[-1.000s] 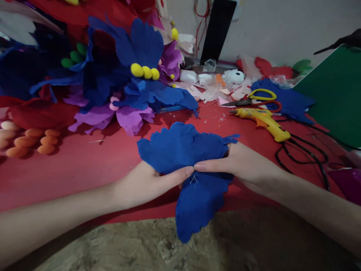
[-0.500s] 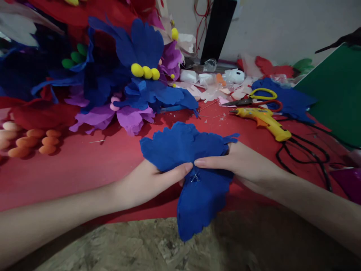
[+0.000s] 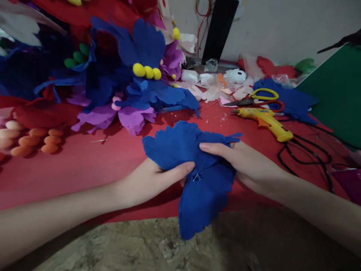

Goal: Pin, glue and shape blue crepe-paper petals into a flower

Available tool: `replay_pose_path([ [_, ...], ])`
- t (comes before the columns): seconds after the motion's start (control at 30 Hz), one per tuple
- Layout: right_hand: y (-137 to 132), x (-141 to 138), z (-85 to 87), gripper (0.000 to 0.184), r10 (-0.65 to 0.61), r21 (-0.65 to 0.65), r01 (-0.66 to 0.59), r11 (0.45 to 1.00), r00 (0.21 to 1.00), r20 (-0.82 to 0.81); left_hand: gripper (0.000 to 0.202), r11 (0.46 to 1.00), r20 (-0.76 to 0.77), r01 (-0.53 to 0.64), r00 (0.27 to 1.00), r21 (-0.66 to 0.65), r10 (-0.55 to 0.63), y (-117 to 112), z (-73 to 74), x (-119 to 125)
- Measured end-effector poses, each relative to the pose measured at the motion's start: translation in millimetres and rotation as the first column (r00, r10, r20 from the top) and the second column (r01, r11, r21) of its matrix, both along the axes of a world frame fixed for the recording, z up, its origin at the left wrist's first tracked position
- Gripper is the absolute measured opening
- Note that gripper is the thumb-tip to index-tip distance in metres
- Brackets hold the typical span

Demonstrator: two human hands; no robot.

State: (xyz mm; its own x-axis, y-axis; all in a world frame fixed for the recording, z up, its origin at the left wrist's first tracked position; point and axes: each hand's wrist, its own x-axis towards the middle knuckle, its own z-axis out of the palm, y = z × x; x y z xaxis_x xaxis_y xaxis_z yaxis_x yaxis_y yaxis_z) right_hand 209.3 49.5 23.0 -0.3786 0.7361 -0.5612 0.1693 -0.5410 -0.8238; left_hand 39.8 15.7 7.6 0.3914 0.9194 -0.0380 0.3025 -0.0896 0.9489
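A blue butterfly-like shape of scallop-edged felt [image 3: 201, 203] is held between my two hands over the table's front edge. My left hand [image 3: 166, 175] grips it from the left, thumb on top near the centre and fingers hidden underneath. On the other side my right hand [image 3: 242, 158] clasps it, its thumb resting on the upper right part. Pale, shiny strands, perhaps glue or thread, cross at a small dark spot [image 3: 196, 177] just below my left thumb. One petal-like lobe hangs down past the table's edge.
A yellow glue gun [image 3: 267, 122] with a looped black cord [image 3: 313, 160] lies right. Scissors [image 3: 259, 98] rest behind it. Blue and purple felt flowers [image 3: 149, 41] crowd the back left; orange ovals [image 3: 29, 141] and a needle-like piece [image 3: 98, 140] lie on the red surface [image 3: 93, 169].
My right thumb has slid up and away from my left thumb, onto the upper right of the felt. The left hand keeps its hold. The whole view has shifted slightly.
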Motion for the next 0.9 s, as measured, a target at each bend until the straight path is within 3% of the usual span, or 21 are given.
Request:
replay_pose_path([
  [0.13, 1.0, 0.4, 1.2, 0.038, 0.094, 0.049, -0.091, 0.995, 0.994, -0.054, 0.018, 0.999, 0.037, -0.043, 0.998, -0.013, 0.043, 0.9, -1.5, 0.7],
  [0.47, -1.6, -0.1, 1.4, 0.031, 0.039, 0.056, -0.038, 0.998, 0.999, -0.025, 0.018, 0.995, 0.029, 0.019, 0.999, 0.098, -0.022, 1.1, 0.9, 0.7],
  [0.73, 2.5, 3.4, 2.5, 0.028, 0.189, 0.062, -0.19, 0.98, 0.982, 0.029, 0.013, 0.993, -0.018, -0.029, 0.999, 0.118, 0.031, 1.1, 1.5, 0.2],
  [0.9, 3.9, 2.1, 4.0, 0.02, 0.174, 0.066, -0.175, 0.982, 0.984, 0.031, 0.013, 0.992, 0.009, -0.037, 0.999, 0.121, 0.036, 1.5, -0.1, -0.7],
])
